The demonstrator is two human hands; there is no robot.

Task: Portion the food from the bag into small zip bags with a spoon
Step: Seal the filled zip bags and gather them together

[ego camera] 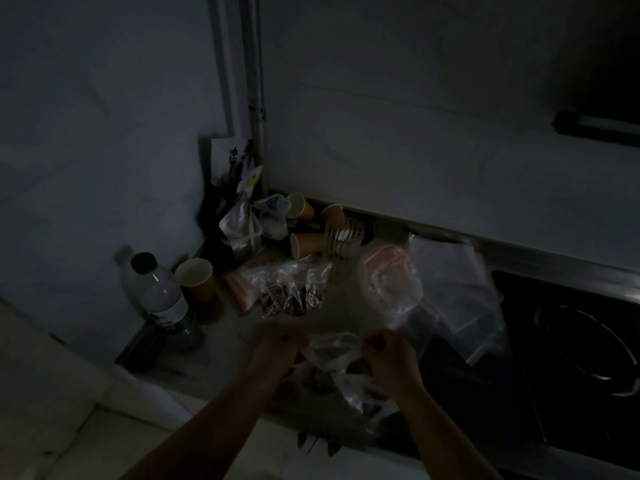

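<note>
The scene is very dark. My left hand (282, 355) and my right hand (386, 363) each pinch one side of a clear plastic bag (337, 367) with dark food in it, low over the counter. Beyond them lies a filled clear bag of dark pieces (292, 289). To the right, a small clear zip bag (393, 289) stands up, blurred, with something pink at its top. A stack of flat clear zip bags (460, 289) lies further right. I see no spoon.
A plastic water bottle (159, 296) and a paper cup (195, 278) stand at the left. Several tipped paper cups (306, 244) and packets crowd the back corner by the wall. A black stove top (581, 344) fills the right side.
</note>
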